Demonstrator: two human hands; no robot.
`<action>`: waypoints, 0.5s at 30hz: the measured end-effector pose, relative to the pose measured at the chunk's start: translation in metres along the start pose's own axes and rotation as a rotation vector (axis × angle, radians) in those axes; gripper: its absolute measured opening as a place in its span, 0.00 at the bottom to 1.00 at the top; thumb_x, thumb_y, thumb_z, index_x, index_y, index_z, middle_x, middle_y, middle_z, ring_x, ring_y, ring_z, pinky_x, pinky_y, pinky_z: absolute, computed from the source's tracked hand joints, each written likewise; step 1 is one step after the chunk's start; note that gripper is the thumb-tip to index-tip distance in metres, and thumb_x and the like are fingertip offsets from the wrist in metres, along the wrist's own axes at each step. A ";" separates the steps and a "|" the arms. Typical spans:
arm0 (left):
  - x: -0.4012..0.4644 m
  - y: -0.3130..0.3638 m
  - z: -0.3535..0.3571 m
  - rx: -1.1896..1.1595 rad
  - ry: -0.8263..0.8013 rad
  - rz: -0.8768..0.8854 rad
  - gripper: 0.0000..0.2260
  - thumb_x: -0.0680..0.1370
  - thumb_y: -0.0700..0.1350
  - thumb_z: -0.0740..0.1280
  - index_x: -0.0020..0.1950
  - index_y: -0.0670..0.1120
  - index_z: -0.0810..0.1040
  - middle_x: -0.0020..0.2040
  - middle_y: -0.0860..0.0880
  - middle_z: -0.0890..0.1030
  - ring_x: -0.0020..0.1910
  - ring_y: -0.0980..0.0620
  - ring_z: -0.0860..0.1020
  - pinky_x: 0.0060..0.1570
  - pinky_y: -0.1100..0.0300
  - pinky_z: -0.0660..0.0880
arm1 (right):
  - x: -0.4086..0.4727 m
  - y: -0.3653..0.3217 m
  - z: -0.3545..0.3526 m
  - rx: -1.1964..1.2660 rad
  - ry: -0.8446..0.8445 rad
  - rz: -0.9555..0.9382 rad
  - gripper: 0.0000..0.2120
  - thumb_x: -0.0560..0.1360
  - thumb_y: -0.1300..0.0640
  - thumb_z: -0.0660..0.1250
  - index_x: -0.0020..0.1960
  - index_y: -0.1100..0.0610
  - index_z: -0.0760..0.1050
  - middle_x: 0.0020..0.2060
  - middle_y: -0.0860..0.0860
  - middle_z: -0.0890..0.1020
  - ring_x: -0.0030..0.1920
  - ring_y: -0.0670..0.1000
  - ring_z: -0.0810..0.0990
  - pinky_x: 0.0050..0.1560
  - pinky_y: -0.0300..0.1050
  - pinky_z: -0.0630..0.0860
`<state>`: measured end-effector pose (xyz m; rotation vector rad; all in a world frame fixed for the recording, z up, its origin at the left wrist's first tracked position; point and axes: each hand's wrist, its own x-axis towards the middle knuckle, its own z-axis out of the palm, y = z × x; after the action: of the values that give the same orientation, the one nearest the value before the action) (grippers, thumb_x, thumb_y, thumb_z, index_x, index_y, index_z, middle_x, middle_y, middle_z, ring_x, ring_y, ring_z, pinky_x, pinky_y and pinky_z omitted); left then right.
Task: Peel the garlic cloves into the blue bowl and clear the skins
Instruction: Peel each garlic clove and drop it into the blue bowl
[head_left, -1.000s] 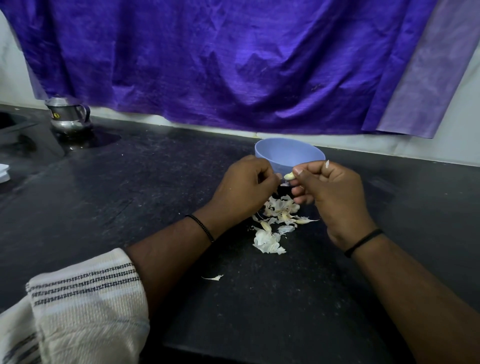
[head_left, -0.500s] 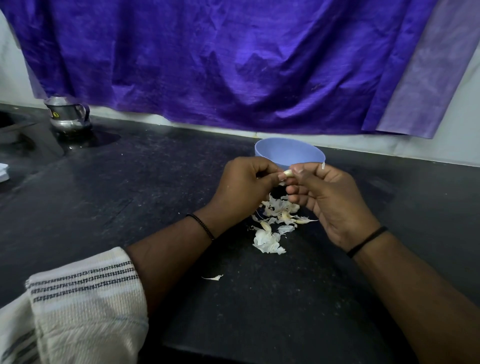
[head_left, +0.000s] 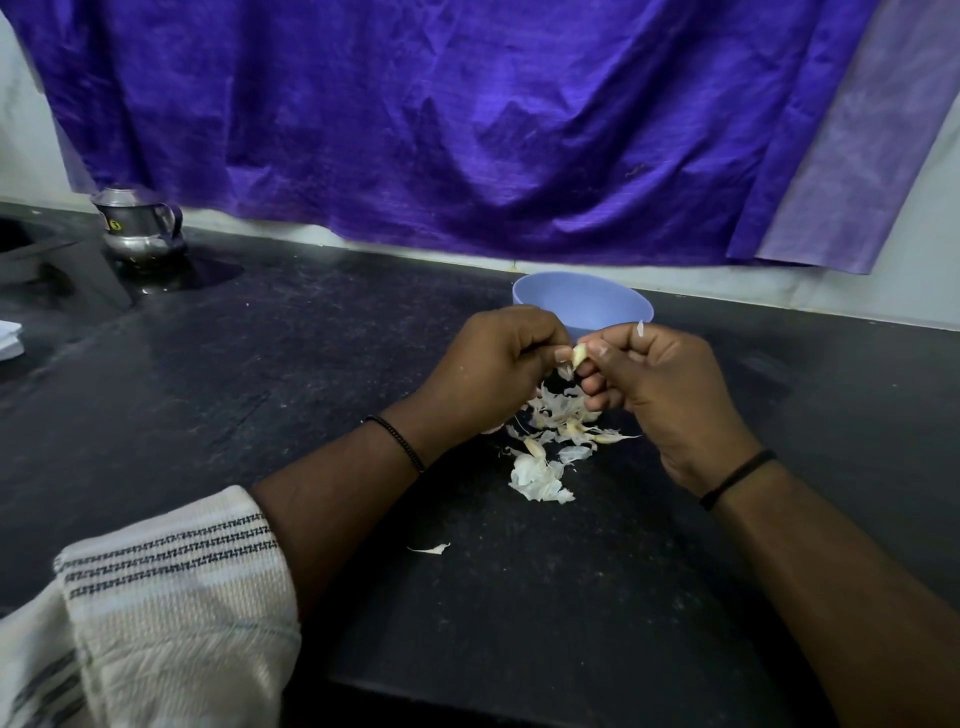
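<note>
A pale garlic clove (head_left: 578, 355) sits between my two hands, just in front of the blue bowl (head_left: 582, 303). My left hand (head_left: 493, 369) and my right hand (head_left: 657, 387) both pinch it with thumb and fingers, the other fingers curled. A small flake of skin (head_left: 640, 328) sticks to a right knuckle. Below the hands a heap of garlic skins (head_left: 553, 441) lies on the black counter (head_left: 311, 364). The bowl's inside is hidden from here.
A steel jug (head_left: 137, 228) stands at the back left near a sink edge (head_left: 31, 249). One stray skin (head_left: 431, 548) lies nearer to me. A purple cloth (head_left: 467, 130) hangs behind the counter. A striped white sleeve (head_left: 171, 597) covers my left forearm.
My hands have closed in on each other; the left fingers now pinch the clove that the right hand alone held a second ago. The bowl and the heap of skins have not moved.
</note>
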<state>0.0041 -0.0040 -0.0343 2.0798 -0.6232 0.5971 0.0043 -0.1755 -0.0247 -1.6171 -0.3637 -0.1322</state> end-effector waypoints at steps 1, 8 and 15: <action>0.000 0.000 -0.001 -0.004 -0.015 0.000 0.06 0.78 0.36 0.69 0.41 0.43 0.79 0.35 0.52 0.76 0.31 0.63 0.75 0.32 0.73 0.69 | 0.000 -0.001 0.000 -0.007 -0.008 -0.001 0.07 0.79 0.66 0.66 0.44 0.62 0.81 0.32 0.53 0.82 0.31 0.48 0.77 0.31 0.39 0.79; 0.000 -0.002 0.000 0.050 -0.025 0.004 0.06 0.80 0.39 0.66 0.43 0.43 0.77 0.38 0.47 0.76 0.33 0.55 0.74 0.35 0.57 0.73 | -0.003 -0.004 0.000 -0.002 -0.024 0.035 0.07 0.79 0.64 0.66 0.44 0.61 0.81 0.34 0.53 0.83 0.33 0.49 0.79 0.32 0.39 0.80; 0.000 -0.004 0.003 0.039 0.017 -0.008 0.06 0.80 0.39 0.66 0.43 0.43 0.77 0.36 0.49 0.76 0.33 0.56 0.72 0.34 0.59 0.69 | -0.002 -0.001 0.001 0.052 -0.023 0.068 0.05 0.79 0.65 0.67 0.52 0.63 0.80 0.41 0.57 0.86 0.36 0.51 0.82 0.37 0.42 0.83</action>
<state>0.0068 -0.0046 -0.0384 2.1101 -0.5982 0.6264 0.0017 -0.1753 -0.0242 -1.5785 -0.3272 -0.0524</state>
